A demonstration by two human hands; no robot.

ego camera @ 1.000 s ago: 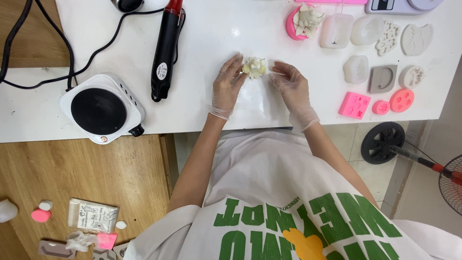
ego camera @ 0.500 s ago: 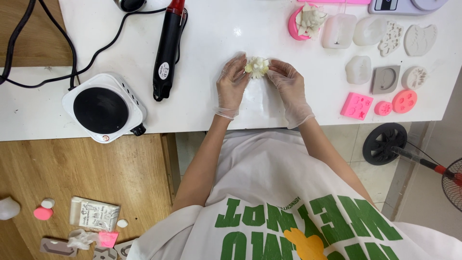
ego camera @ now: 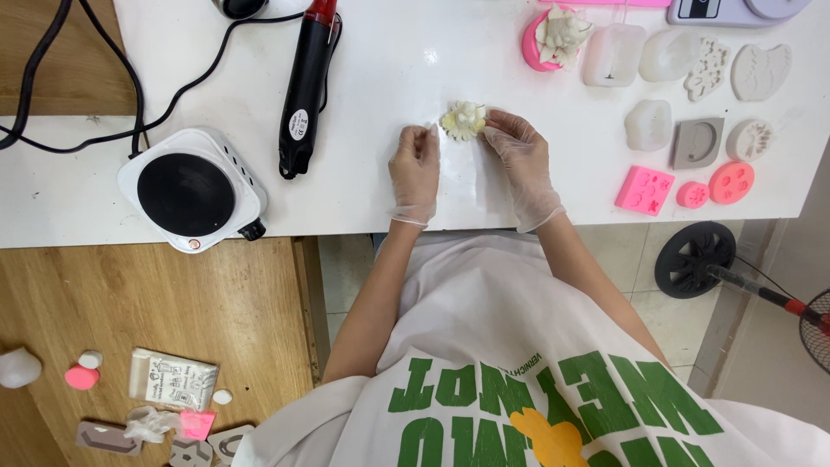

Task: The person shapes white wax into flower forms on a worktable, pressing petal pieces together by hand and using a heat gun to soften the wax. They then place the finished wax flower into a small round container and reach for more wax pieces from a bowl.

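White table (ego camera: 104, 207) over wooden floor (ego camera: 130, 303); pale tiles (ego camera: 657, 320) and fan (ego camera: 817, 324) at right.

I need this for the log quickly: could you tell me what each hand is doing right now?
Left hand: gloved, holding nothing, fingertips beside the cream flower piece.
Right hand: gloved, fingertips on the flower piece's edge.
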